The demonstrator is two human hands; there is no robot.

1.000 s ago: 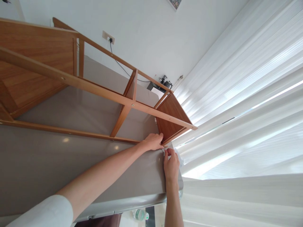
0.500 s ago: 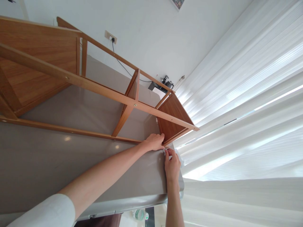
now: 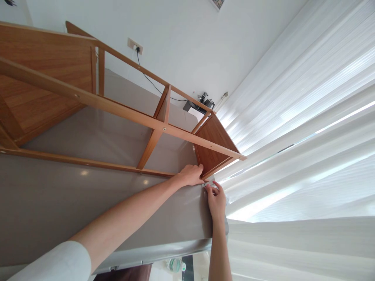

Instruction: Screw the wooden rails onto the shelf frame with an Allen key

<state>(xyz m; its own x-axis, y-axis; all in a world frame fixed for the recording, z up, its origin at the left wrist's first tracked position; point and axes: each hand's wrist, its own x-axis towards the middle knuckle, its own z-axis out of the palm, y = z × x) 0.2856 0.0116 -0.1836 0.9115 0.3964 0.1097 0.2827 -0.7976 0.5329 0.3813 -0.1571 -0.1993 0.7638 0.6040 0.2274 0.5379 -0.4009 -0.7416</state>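
A wooden shelf frame (image 3: 117, 110) lies on its side on the grey table, its slatted end panel (image 3: 215, 138) near the curtains. My left hand (image 3: 191, 174) is closed round the lower rail at the corner below that panel, the thumb toward the rail's end. Just right of it, my right hand (image 3: 217, 197) pinches a thin metal rod that looks like a hex key, close to the rail's end. Most of the rod is hidden by the fingers. Whether its tip sits in a bolt, I cannot tell.
The grey table (image 3: 117, 195) ends just beyond my right hand. White curtains (image 3: 293, 164) hang along the right. A plastic bottle (image 3: 174, 265) stands below the table's near edge. A black cord (image 3: 152, 82) runs from the wall socket (image 3: 135, 46) behind the frame.
My right hand has shifted slightly right and away from the rail's end, its fingers turned and spread a bit more. My left hand keeps its hold on the shelf frame.
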